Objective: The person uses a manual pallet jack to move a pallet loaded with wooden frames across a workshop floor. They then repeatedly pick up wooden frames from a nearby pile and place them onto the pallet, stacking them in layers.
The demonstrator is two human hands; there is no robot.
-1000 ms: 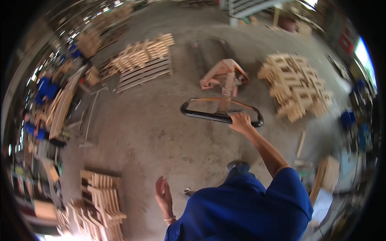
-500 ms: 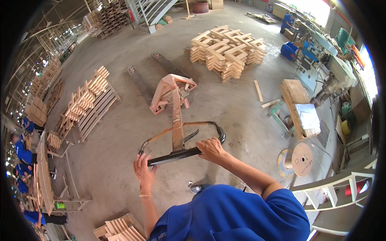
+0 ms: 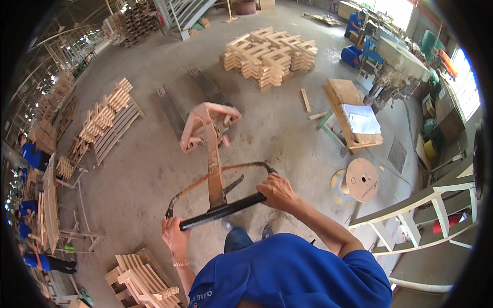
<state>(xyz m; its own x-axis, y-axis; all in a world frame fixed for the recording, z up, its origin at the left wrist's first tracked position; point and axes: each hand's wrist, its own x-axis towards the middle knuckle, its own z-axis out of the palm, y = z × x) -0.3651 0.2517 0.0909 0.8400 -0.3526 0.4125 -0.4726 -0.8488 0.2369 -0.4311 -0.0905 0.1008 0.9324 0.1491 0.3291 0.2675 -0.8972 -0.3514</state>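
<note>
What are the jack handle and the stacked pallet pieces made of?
Handle: looks like metal, a painted bar and loop worn and rusty in places, with a black grip under the left hand and right hand. Pallet pieces: pale bare wood, unpainted, seemingly raw sawn slats.

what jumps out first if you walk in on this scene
The faded orange pallet jack at centre, its black handle bar gripped by the left hand and right hand. Behind it, a big stack of pale wooden pallet parts on the concrete floor; a cable spool lies right.
</note>
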